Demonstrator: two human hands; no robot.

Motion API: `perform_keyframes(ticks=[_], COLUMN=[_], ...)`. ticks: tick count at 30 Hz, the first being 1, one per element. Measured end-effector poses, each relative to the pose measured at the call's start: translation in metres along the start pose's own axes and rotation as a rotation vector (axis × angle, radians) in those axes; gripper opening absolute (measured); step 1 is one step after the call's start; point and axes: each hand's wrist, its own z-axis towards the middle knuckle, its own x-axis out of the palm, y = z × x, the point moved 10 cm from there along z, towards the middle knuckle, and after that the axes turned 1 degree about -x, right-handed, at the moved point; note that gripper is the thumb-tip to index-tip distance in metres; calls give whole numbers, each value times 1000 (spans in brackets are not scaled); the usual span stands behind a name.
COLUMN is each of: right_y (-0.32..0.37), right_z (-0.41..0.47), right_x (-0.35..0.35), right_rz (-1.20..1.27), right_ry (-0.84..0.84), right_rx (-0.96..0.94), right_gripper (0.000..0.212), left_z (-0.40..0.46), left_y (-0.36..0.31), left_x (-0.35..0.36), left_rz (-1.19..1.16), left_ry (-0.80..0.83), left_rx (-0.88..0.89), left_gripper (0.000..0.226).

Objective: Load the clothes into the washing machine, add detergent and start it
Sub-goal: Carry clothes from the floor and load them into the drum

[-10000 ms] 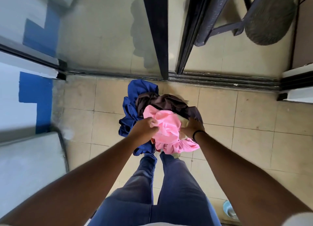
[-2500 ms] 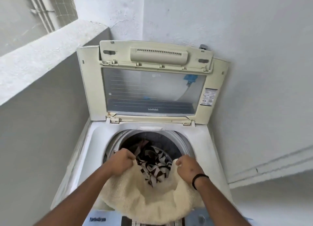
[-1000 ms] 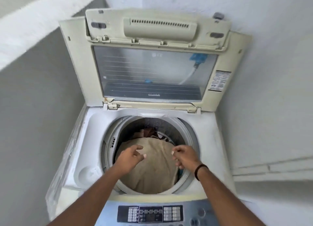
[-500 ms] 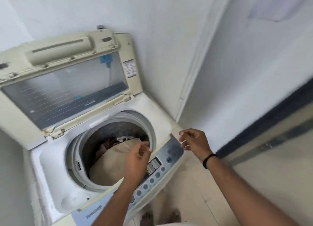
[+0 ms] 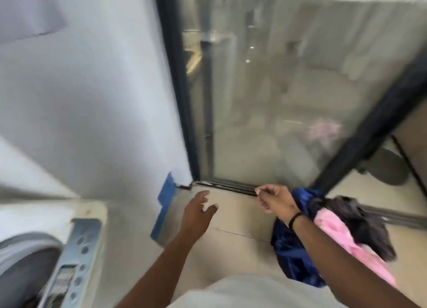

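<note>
Fingers point(image 5: 204, 198) of both hands empty, loosely spread; clothes pile point(image 5: 328, 233) lies just right.

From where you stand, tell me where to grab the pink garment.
Probably take the pink garment at its bunched upper end, coming from above with the right hand. It lies crumpled on the floor between the blue and dark clothes, its top exposed.
</note>
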Motion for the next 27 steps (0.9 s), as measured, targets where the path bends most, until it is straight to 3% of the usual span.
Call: perform_keyframes(ticks=[7, 14, 22, 27], right_y=[-151, -246, -265, -270], right_z=[-80, -153, -150, -130], right_x=[-228, -313, -344, -376], right_rz=[185, 412, 354, 239], right_ry=[-403, -663, -672, -652], right_rx=[204, 393, 482, 578], right_gripper=[16, 15, 19, 23], left_z=[-42, -68, -43, -13], left_y=[-54, -77, -88, -93], left_x=[257, 362, 446, 511], left_rz=[211, 351, 434, 450], left_ry=[513, 743, 830, 883], left_rx=[60, 113, 115, 57], left_gripper=[52, 41, 17, 14])
